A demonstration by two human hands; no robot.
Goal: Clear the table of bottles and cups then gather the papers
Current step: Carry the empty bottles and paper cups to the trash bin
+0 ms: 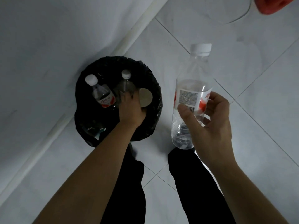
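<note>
A round bin lined with a black bag (152,88) stands on the floor against the wall. Inside it lie a clear bottle with a red-and-white label (102,92) and a cup seen bottom-up (146,97). My left hand (131,109) reaches down into the bin and its fingers are closed around a second clear, white-capped bottle (125,83). To the right of the bin, my right hand (208,120) holds a third clear bottle (192,88) upright above the floor; it has a white cap and a red label.
A white wall (48,46) runs diagonally behind the bin. White floor tiles (242,70) spread to the right. My dark trouser legs (129,191) stand just below the bin. A red object (273,4) and a clear curved rim show at the top right.
</note>
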